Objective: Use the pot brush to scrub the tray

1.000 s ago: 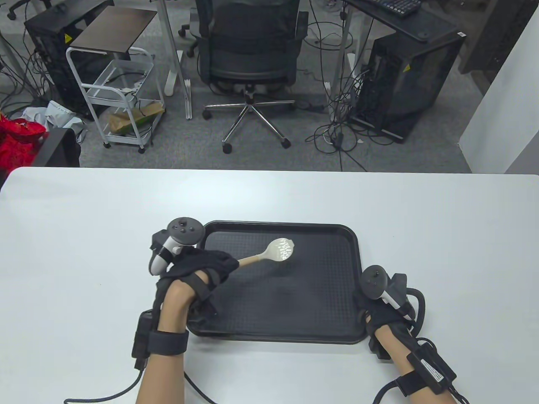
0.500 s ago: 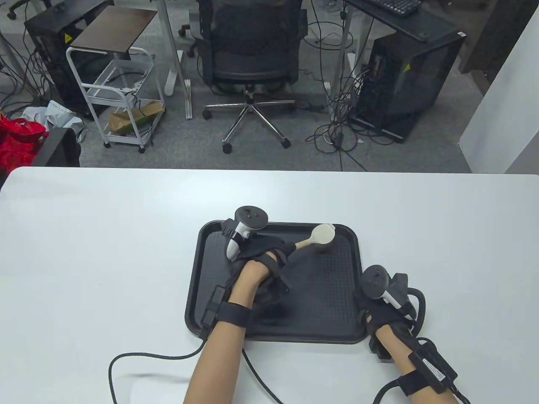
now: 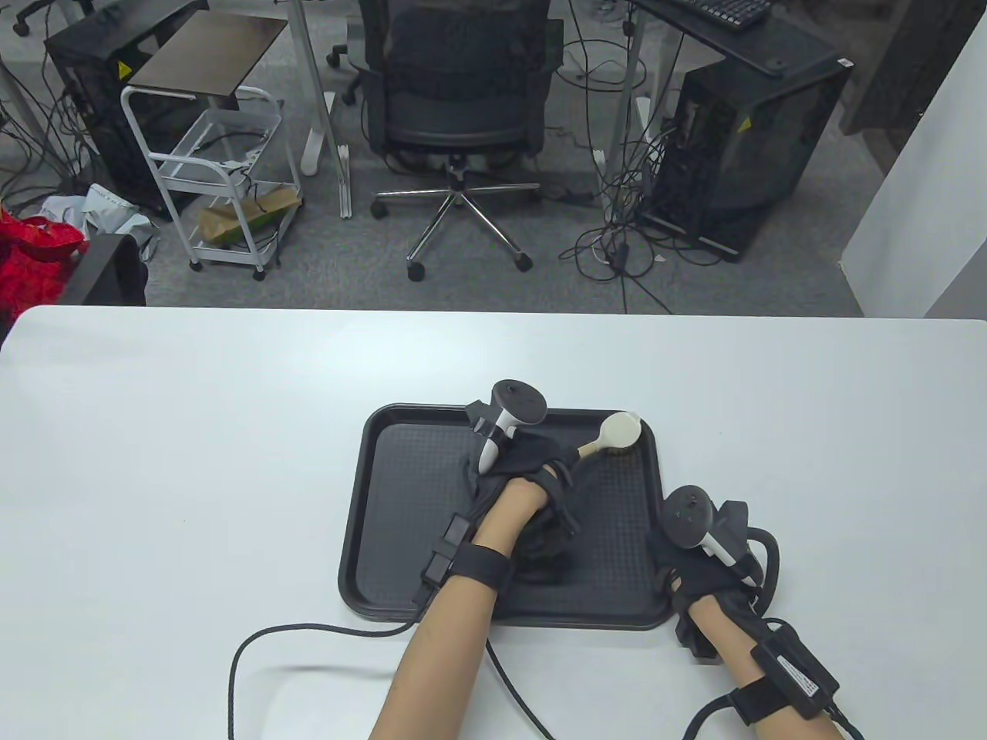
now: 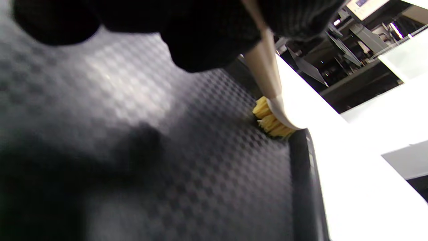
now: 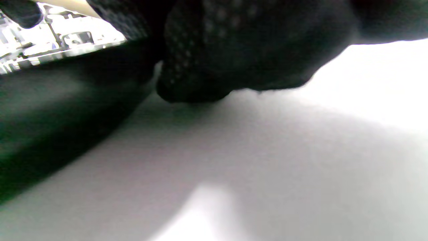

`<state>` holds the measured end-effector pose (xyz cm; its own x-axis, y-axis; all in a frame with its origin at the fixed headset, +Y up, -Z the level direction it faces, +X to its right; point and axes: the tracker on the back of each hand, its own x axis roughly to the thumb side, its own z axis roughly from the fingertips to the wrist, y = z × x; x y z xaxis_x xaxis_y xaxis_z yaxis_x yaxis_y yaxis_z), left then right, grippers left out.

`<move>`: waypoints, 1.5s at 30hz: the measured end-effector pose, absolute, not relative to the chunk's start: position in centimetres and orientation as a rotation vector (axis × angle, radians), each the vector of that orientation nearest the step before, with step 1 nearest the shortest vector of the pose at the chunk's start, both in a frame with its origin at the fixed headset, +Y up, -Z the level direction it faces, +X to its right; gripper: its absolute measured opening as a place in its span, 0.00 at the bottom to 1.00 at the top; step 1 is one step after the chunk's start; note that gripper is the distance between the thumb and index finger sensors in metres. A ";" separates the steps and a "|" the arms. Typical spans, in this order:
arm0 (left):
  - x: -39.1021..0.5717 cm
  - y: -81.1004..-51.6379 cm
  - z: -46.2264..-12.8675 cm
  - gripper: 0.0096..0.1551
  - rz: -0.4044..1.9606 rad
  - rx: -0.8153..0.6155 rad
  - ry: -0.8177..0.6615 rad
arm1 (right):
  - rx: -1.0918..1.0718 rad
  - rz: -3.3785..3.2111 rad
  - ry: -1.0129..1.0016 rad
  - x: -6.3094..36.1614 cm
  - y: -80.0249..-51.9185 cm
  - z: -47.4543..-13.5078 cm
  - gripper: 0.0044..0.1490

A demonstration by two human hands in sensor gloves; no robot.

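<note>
With the cream wooden-handled pot brush (image 3: 609, 435) gripped in the left hand (image 3: 532, 470), its yellow bristles should be kept pressed flat into the far right corner of the black textured plastic tray (image 3: 385, 539), steadied at its right rim by the right hand (image 3: 698, 563).

An office: swivel chair (image 3: 460, 92), computer towers (image 3: 740, 154), keyboard (image 3: 729, 9), cables underfoot.

Bright even light, wrist views blurred
</note>
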<state>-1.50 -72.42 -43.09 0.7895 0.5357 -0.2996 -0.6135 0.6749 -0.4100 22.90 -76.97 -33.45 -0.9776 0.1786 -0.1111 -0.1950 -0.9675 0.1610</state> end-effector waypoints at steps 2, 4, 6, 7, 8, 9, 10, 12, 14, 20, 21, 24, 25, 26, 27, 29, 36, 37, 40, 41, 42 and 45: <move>-1.9 -72.4 -43.0 0.35 0.638 -0.525 0.169 | -0.143 2.940 0.254 22.9 -77.0 -33.4 0.38; -2.3 -72.3 -42.7 0.35 0.626 -0.515 0.184 | -0.144 2.944 0.252 22.9 -77.0 -33.4 0.38; -2.8 -72.2 -42.3 0.35 0.611 -0.509 0.196 | -0.146 2.948 0.250 22.9 -76.9 -33.4 0.38; -3.1 -72.1 -42.1 0.35 0.613 -0.502 0.203 | -0.146 2.950 0.250 22.9 -76.9 -33.4 0.38; -3.6 -72.1 -42.0 0.35 0.609 -0.490 0.219 | -0.146 2.951 0.250 22.9 -76.9 -33.4 0.38; -4.1 -72.1 -41.9 0.35 0.609 -0.492 0.231 | -0.147 2.951 0.251 22.9 -76.9 -33.4 0.37; -4.6 -72.2 -41.8 0.35 0.615 -0.492 0.244 | -0.148 2.952 0.251 22.8 -76.9 -33.4 0.37; -6.1 -72.3 -41.5 0.35 0.627 -0.497 0.276 | -0.150 2.960 0.245 22.8 -76.9 -33.4 0.37; -7.4 -72.2 -41.3 0.35 0.625 -0.490 0.293 | -0.151 2.966 0.242 22.7 -76.9 -33.4 0.37; -11.6 -72.1 -40.7 0.35 0.631 -0.475 0.365 | -0.153 2.972 0.240 22.7 -76.9 -33.4 0.37; -12.4 -72.1 -40.7 0.35 0.633 -0.479 0.373 | -0.153 2.970 0.243 22.7 -76.9 -33.4 0.37; -14.3 -72.2 -40.5 0.35 0.643 -0.475 0.401 | -0.152 2.970 0.243 22.7 -77.0 -33.4 0.37; -14.9 -72.2 -40.5 0.35 0.647 -0.477 0.410 | -0.153 2.971 0.242 22.6 -77.0 -33.4 0.37; -15.5 -72.2 -40.4 0.35 0.655 -0.471 0.416 | -0.153 2.970 0.242 22.6 -77.0 -33.4 0.37; -16.3 -72.3 -40.4 0.36 0.669 -0.471 0.423 | -0.153 2.969 0.243 22.6 -77.0 -33.4 0.37; -17.4 -72.4 -40.3 0.36 0.681 -0.478 0.436 | -0.153 2.969 0.244 22.6 -77.0 -33.4 0.37; -21.2 -72.3 -39.8 0.36 0.685 -0.465 0.482 | -0.153 2.968 0.244 22.6 -77.0 -33.4 0.37; -21.6 -72.3 -39.7 0.36 0.687 -0.462 0.488 | -0.153 2.969 0.244 22.6 -77.0 -33.4 0.38; -23.1 -72.3 -39.4 0.36 0.689 -0.454 0.510 | -0.153 2.969 0.244 22.6 -77.0 -33.4 0.37; -23.5 -72.2 -39.3 0.36 0.686 -0.452 0.517 | -0.153 2.969 0.244 22.6 -77.0 -33.4 0.37; -24.0 -72.2 -39.1 0.36 0.686 -0.448 0.525 | -0.153 2.969 0.244 22.6 -77.0 -33.4 0.37; -25.2 -72.1 -38.7 0.36 0.680 -0.434 0.549 | -0.154 2.972 0.242 22.6 -77.0 -33.4 0.37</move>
